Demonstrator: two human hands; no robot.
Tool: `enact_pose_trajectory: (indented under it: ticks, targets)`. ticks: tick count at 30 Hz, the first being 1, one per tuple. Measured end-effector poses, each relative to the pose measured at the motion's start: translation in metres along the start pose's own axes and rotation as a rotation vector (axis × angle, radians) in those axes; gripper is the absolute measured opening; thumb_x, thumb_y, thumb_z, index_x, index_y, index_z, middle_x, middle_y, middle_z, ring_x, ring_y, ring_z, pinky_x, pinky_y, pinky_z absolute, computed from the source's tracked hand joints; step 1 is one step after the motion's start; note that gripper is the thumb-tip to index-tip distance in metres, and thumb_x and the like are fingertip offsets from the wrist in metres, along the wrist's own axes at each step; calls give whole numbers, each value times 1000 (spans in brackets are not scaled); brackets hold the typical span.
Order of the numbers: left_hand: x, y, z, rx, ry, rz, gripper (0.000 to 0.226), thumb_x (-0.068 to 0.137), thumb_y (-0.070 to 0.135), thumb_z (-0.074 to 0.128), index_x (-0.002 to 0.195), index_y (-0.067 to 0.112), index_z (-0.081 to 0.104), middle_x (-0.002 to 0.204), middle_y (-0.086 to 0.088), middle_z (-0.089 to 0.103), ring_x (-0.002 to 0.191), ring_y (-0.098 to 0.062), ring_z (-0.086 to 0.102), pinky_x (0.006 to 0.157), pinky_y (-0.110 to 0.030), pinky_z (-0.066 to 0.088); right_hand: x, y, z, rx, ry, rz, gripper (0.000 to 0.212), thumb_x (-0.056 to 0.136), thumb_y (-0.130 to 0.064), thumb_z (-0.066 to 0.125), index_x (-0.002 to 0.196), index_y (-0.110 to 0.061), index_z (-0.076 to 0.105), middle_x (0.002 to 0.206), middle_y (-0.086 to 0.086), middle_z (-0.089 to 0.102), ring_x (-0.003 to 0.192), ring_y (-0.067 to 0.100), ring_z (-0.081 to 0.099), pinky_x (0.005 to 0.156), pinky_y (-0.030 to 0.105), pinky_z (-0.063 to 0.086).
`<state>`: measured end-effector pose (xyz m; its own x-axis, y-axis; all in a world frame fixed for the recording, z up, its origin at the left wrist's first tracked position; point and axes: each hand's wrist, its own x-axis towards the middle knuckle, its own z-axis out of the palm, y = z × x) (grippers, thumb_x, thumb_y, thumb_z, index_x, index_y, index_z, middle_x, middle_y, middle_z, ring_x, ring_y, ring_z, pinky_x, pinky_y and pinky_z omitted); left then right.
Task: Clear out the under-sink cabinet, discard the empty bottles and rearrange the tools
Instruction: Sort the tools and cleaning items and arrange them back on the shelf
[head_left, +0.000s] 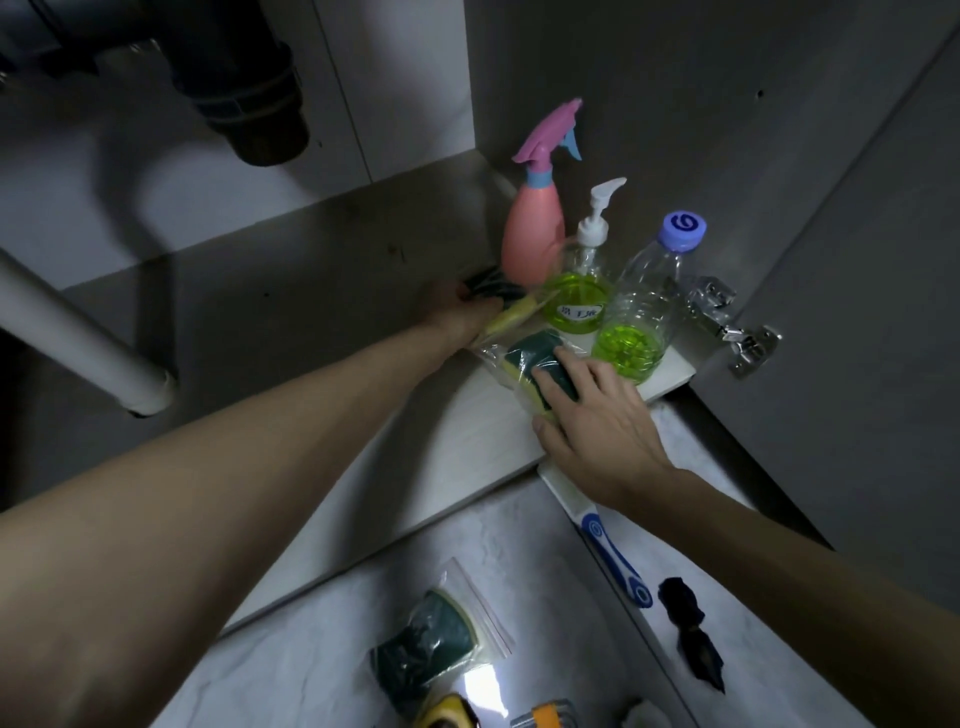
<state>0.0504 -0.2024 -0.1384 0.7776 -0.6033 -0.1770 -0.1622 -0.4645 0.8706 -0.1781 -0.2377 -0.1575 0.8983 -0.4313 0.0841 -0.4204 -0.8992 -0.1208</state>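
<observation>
Nearest, floor tiles (332, 649): we see a zip bag of green scouring pads (431, 644) lying on the marble-look floor just outside the cabinet, with a yellow object (447, 714) and an orange-and-grey item (545, 716) cut off at the frame's bottom edge.
Floor by the cabinet door: a white and blue brush handle (608, 540) lies along the floor, its upper end passing under our right wrist; a small dark object (688, 631) lies beside it, too dim for us to name.
Right hand (597, 421): we rest it at the front edge of the cabinet floor (467, 441), fingers spread and pressing on a clear bag holding a green-and-yellow sponge (540, 358), thumb at the bag's near side.
Left hand (462, 312): we reach deeper, fingers curled round a dark bundle (488, 283); a yellow strip (514, 314) in the same plastic lies against this hand. Our hands are apart, one at each end of the plastic.
Front right corner: a clear bottle with lilac cap (647, 301), a little green liquid at its bottom, stands beside the door hinge (737, 332).
Behind it: a pump bottle (582, 291) with green liquid and a white label.
Farther along the right wall: a pink spray bottle (535, 223), upright.
Back left: the dark drain pipe (244, 88) hangs above; a white pipe (78, 338) slants down to the cabinet floor.
</observation>
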Motion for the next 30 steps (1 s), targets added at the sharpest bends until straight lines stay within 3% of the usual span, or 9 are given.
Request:
enact_pose_trajectory:
  ticks: [3, 6, 9, 12, 14, 19, 22, 26, 30]
  targets:
    - [-15, 3, -4, 108, -23, 167, 14, 72, 30, 77, 84, 27, 70, 82, 3, 75, 74, -1, 66, 54, -1, 39, 4, -7, 1, -8, 3, 34, 56, 100, -48, 38, 150, -21, 41, 159, 10, 30, 137, 28, 31, 106, 41, 33]
    - [-27, 6, -11, 189, -52, 196, 27, 76, 37, 78, 101, 28, 69, 97, -1, 74, 92, -11, 69, 76, -20, 53, 2, -13, -5, 102, 141, 11, 51, 98, -41, 44, 142, -17, 50, 152, 9, 41, 131, 28, 38, 105, 43, 35]
    - [-44, 5, -22, 256, -23, 161, 27, 87, 29, 67, 110, 15, 63, 111, -8, 67, 102, -25, 64, 88, -36, 52, -9, -23, -9, 426, 315, -202, 28, 97, -18, 51, 119, -10, 66, 122, 5, 61, 106, 25, 52, 86, 38, 43]
    - [-88, -13, -44, 348, 13, 207, 22, 84, 32, 57, 100, 19, 61, 97, -2, 66, 89, -24, 63, 80, -39, 52, -29, -45, -1, 551, 147, -408, 19, 94, -12, 51, 101, -11, 69, 96, 3, 65, 88, 22, 56, 75, 37, 47]
    - [-127, -37, -61, 335, 13, 242, 22, 82, 34, 52, 98, 22, 62, 88, 3, 67, 81, -20, 63, 77, -40, 53, -44, -62, 10, 547, -68, -460, 24, 92, -21, 49, 100, -15, 70, 95, 0, 67, 89, 18, 58, 75, 39, 50]
    - [-221, -105, -93, 219, 41, 148, 13, 91, 30, 48, 96, 30, 60, 88, 15, 69, 78, -9, 67, 75, -37, 55, -79, -105, 52, 317, -454, -677, 64, 76, -28, 67, 137, -10, 57, 137, 11, 57, 127, 29, 51, 103, 43, 45]
    - [-266, -139, -106, 243, -5, 68, 11, 91, 26, 50, 93, 30, 60, 86, 12, 67, 78, -9, 64, 73, -36, 54, -86, -121, 69, 215, -488, -708, 77, 67, -20, 76, 139, -3, 55, 139, 16, 58, 131, 35, 52, 106, 46, 45]
    - [-309, -170, -116, 372, -6, -63, 8, 92, 25, 55, 88, 29, 60, 78, 12, 68, 70, -7, 63, 65, -32, 53, -84, -131, 79, 165, -414, -679, 59, 72, -12, 71, 130, -4, 61, 117, 13, 64, 109, 31, 59, 97, 42, 46]
    - [-357, -197, -127, 567, 107, -387, 11, 94, 36, 53, 91, 26, 55, 87, -1, 69, 78, -25, 63, 64, -33, 48, -82, -128, 67, 284, -472, -549, 49, 77, -26, 68, 124, -16, 57, 107, 0, 58, 97, 21, 56, 79, 25, 39]
